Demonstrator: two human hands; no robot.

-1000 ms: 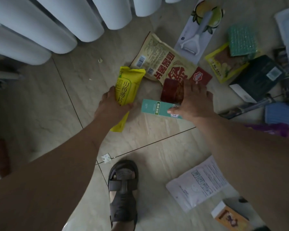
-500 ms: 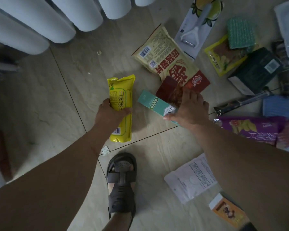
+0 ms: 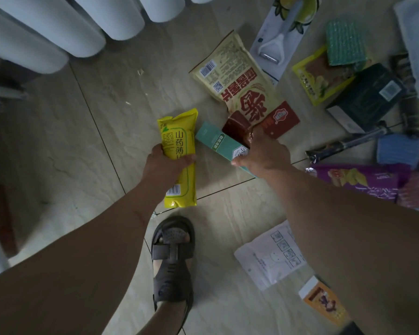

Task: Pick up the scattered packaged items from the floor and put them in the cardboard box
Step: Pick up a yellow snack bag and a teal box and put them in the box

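Observation:
My left hand [image 3: 166,165] grips a long yellow snack pack [image 3: 179,155] around its middle, above the tiled floor. My right hand [image 3: 264,153] holds a slim teal box [image 3: 218,141] by its near end, together with a dark red packet [image 3: 237,129] under the fingers. Behind them on the floor lie a large beige snack bag with red characters [image 3: 237,78] and a red card packet [image 3: 281,119]. The cardboard box is not in view.
More packages are scattered to the right: a peeler on a card [image 3: 281,37], a yellow pouch [image 3: 322,76], a green sponge [image 3: 344,42], a dark box [image 3: 365,97], a purple bag [image 3: 358,177], a white sheet pack [image 3: 269,257], an orange box [image 3: 322,301]. White cylinders [image 3: 58,22] stand at upper left. My sandalled foot [image 3: 172,257] is below.
Both hands have lifted and drawn back toward me with their items; the yellow pack now hangs upright in my left hand, and the teal box and red packet came off the floor.

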